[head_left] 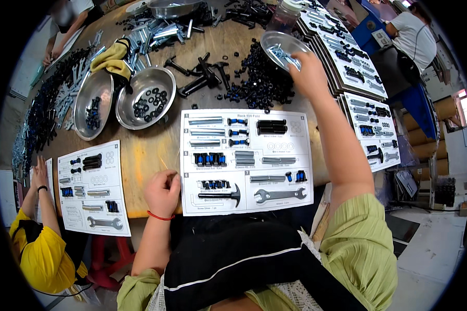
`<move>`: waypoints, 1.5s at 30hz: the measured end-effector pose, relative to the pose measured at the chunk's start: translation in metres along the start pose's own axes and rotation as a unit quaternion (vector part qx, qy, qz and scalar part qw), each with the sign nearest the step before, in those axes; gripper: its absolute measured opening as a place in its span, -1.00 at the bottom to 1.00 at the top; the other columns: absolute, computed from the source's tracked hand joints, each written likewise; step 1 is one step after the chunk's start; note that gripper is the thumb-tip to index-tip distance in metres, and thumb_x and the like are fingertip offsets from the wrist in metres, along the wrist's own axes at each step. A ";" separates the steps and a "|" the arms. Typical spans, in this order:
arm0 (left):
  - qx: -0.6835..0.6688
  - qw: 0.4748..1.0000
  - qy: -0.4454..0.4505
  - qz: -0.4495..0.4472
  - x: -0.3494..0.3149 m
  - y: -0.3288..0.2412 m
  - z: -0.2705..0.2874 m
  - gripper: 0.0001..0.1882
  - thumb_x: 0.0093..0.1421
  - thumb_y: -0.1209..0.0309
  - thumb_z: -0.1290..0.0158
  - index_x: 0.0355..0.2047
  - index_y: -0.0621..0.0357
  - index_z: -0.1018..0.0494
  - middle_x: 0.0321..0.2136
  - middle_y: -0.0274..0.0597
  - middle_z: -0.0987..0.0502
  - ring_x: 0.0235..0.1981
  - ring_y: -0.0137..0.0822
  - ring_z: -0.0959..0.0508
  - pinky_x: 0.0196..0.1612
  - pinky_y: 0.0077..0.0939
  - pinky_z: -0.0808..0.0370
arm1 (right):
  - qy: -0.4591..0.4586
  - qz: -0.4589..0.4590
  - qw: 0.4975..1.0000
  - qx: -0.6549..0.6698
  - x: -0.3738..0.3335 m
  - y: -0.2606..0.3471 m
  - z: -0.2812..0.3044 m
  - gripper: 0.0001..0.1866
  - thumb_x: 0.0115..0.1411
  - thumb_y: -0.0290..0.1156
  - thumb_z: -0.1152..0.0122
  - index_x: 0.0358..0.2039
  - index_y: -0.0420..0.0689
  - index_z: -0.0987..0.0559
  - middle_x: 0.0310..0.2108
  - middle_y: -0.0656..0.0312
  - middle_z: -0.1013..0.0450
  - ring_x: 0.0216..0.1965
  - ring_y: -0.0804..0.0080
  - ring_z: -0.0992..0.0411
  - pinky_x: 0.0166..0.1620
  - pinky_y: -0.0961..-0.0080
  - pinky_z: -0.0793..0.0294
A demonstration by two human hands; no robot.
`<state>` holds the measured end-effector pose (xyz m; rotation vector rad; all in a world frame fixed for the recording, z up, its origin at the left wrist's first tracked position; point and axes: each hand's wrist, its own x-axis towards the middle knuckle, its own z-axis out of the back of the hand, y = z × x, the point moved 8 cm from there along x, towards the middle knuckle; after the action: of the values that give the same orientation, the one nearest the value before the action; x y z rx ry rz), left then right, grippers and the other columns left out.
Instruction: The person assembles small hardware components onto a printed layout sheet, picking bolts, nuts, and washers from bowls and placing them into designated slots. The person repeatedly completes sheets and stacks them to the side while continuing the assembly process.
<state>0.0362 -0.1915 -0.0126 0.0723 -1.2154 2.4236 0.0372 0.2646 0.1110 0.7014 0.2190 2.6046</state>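
Observation:
My right hand [310, 73] reaches into a metal bowl [270, 40] at the far right. Its bent fingertips close on a small silver rod [296, 63] among other silver pieces. Before me lies a white card [248, 206] with numbered sections. It shows bolts, silver sleeves, a wrench and a T-shaped tool; whether these are printed or real I cannot tell. My left hand [162, 193], with a red cord at the wrist, rests curled at the card's left edge. What its fingers hold, if anything, is hidden.
Black bolts [257, 78] lie heaped beyond the card. Two metal bowls [146, 97] with black parts stand at left, near a yellow glove [110, 58]. Stacked cards [371, 124] fill the right side. A co-worker in yellow [49, 254] is at left beside another card [91, 189].

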 end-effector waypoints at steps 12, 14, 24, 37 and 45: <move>0.031 0.999 0.002 0.005 -0.001 0.014 -0.009 -0.91 0.08 0.42 -0.18 -0.44 0.17 -0.56 -0.56 -0.14 -0.51 -0.57 -0.18 -0.51 -0.49 -0.36 -0.41 | 0.265 -0.025 0.963 -0.039 0.100 -0.063 -0.132 -0.74 -0.03 -0.30 -0.36 -0.28 -0.04 -0.69 -0.21 0.04 -0.59 -0.18 0.09 -0.55 -0.05 0.26 -0.52; 0.015 1.000 0.003 0.015 0.000 0.018 -0.015 -0.89 0.10 0.40 -0.17 -0.44 0.18 -0.56 -0.57 -0.13 -0.51 -0.56 -0.16 -0.51 -0.47 -0.34 -0.41 | 0.158 -0.024 0.987 -0.031 0.099 -0.059 -0.105 -0.73 -0.05 -0.31 -0.35 -0.30 -0.10 -0.67 -0.28 0.06 -0.60 -0.22 0.06 -0.56 -0.09 0.23 -0.53; 0.050 0.998 0.031 0.024 -0.003 0.015 -0.009 -0.83 0.11 0.30 -0.16 -0.42 0.14 -0.58 -0.55 -0.14 -0.53 -0.52 -0.16 -0.54 -0.45 -0.33 -0.43 | 0.157 0.097 0.921 0.343 -0.125 0.124 0.004 -0.88 0.03 -0.57 -0.25 -0.39 -0.09 -0.62 -0.41 0.23 -0.55 -0.38 0.31 -0.52 -0.33 0.50 -0.53; 0.040 0.999 0.011 0.020 -0.003 0.009 -0.007 -0.83 0.11 0.28 -0.16 -0.42 0.10 -0.59 -0.55 -0.26 -0.53 -0.54 -0.28 -0.52 -0.47 -0.43 -0.43 | 0.147 0.339 0.905 0.211 -0.294 0.215 -0.027 -0.89 -0.07 -0.42 -0.31 -0.48 0.00 -0.55 -0.53 0.37 -0.34 -0.48 0.41 -0.35 -0.47 0.51 -0.38; 0.045 0.999 0.016 0.027 -0.003 0.008 -0.007 -0.82 0.10 0.27 -0.16 -0.42 0.11 -0.59 -0.55 -0.24 -0.53 -0.53 -0.26 -0.53 -0.46 -0.40 -0.43 | 0.148 0.326 0.917 0.177 -0.299 0.217 -0.035 -0.90 -0.04 -0.37 -0.36 -0.51 0.01 -0.57 -0.56 0.37 -0.32 -0.50 0.38 -0.36 -0.47 0.47 -0.37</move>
<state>0.0369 -0.1914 -0.0232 0.0275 -1.1081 2.5148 0.1727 -0.0642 0.0050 0.5533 0.6611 3.3648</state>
